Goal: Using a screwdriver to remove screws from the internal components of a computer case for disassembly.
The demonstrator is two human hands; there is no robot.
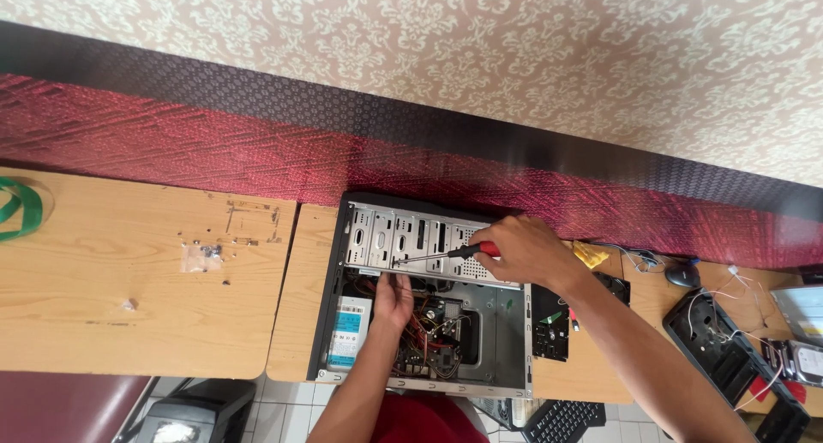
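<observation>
Driving the red-handled screwdriver (pixel 446 253), right hand (pixel 523 250) gripping its handle; left hand (pixel 393 302) curled inside the PC case (pixel 330 323), contents hidden. A slip could gouge the board.

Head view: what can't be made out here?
- Left hand fingertips: hidden inside the computer case under the drive cage.
- Screwdriver tip and its screw: too small.
- Small parts on the left table: too small.
- Keyboard: cut off by the bottom edge.
</observation>
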